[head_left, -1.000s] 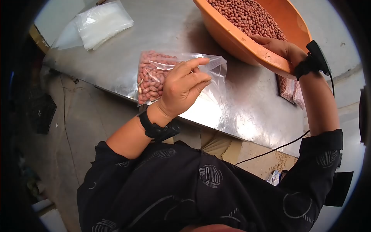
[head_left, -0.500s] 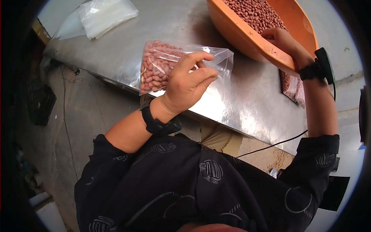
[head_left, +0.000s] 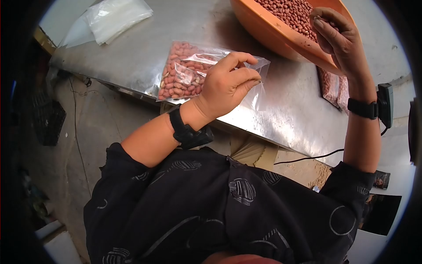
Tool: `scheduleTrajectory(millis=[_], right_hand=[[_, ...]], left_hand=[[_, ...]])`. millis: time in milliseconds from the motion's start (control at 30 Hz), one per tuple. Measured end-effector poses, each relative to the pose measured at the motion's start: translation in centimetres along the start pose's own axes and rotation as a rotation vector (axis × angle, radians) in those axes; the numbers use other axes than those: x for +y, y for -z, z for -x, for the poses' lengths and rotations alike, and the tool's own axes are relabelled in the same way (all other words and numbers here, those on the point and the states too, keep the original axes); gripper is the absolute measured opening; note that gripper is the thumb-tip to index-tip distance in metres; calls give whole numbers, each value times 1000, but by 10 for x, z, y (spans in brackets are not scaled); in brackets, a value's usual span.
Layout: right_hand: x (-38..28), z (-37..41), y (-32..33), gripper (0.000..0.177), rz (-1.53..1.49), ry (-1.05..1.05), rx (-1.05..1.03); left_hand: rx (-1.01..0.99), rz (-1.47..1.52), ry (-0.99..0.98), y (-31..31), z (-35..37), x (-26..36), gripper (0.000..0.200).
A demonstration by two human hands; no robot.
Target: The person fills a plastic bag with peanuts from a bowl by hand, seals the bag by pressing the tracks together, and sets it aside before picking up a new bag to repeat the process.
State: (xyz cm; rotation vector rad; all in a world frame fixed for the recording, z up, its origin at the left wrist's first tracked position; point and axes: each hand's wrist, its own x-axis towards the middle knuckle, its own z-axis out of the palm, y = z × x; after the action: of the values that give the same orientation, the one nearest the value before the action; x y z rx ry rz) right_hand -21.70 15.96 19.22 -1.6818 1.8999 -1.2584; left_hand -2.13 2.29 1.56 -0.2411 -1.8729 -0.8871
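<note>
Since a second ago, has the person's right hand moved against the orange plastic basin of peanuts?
Yes. The right hand left the orange basin rim, lifting above the peanuts.

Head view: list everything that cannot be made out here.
All in the head view:
Right hand: its curled fingers hide whether it holds peanuts.
Peanut bag: the opening is hidden behind the left hand that pinches it.
Orange basin: the far side is cut off by the top edge.
Packets: mostly covered by the basin and the right wrist.
Clear bag stack: too blurred to count.
</note>
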Motion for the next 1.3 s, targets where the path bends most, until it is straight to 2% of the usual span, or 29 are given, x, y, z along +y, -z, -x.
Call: scheduleTrajectory(millis=[33,100,233,300,400,533,633,733,833,933,1033,1100,1133,1167,1233,1300], right_hand=[[-15,8,-14,15,-51,-9,-112],[-19,28,-46,12,-109,-125,-189],[6,37,-77,13,-51,-315,-372],[13,36,-90,15,-82,-411,-389],[20,31,-108,13,-203,-514,-327],[27,25,-128,12,-282,-669,-96],[30,27,-138,16,-387,-654,-32],[19,28,-143,18,-456,-664,16],[13,28,-131,25,-433,-674,-86],[4,31,-121,23,-270,-595,17],[-27,25,-91,19,96,-292,-27],[-35,19,-74,16,241,78,221],[-33,13,-55,19,511,219,264],[-29,2,-30,22,582,84,243],[-2,-20,8,29,530,-43,74],[23,-29,21,38,633,-241,-26]], left_hand=[[11,12,23,0,1,1,13],[34,36,69,1,3,2,12],[92,4,5,3,5,1,13],[96,-13,-26,2,7,1,14],[85,-19,-55,1,10,5,15],[139,-39,-89,-2,7,6,17],[111,-43,-80,-1,9,5,17],[76,-41,-60,3,12,4,17],[78,-38,-25,7,14,4,18],[64,-44,9,14,17,4,18],[67,-49,43,18,21,5,17],[66,-43,71,19,24,6,17],[72,-48,71,19,24,6,17],[77,-41,79,19,25,5,17],[89,-29,92,18,25,4,16],[93,-27,93,19,26,4,15]])
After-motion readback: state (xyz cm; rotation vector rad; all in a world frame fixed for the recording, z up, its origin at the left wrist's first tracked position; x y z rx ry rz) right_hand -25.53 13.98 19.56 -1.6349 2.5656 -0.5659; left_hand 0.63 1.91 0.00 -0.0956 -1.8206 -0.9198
